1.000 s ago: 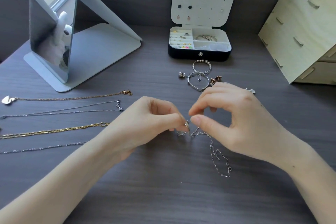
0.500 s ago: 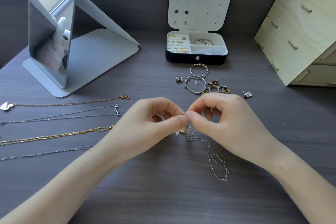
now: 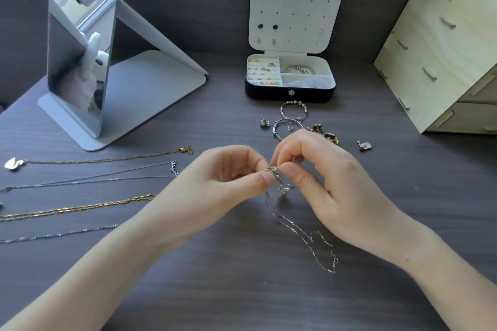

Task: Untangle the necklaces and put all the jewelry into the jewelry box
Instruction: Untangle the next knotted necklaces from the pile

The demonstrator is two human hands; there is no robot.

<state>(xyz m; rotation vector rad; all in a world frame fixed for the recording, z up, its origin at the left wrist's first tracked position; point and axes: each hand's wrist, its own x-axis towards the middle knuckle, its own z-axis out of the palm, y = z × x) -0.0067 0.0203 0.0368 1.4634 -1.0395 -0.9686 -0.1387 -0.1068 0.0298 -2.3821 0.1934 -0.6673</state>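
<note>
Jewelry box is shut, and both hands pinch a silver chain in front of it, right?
No. The jewelry box is open, its lid standing up, as the head view shows. The left hand and right hand do pinch the silver chain in front of it.

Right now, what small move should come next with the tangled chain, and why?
Probably tease the pinched strands gently apart: the left hand and right hand pinch the silver chain at one bunched knot, its tail lying slack on the desk, so it looks unready for the jewelry box.
</note>
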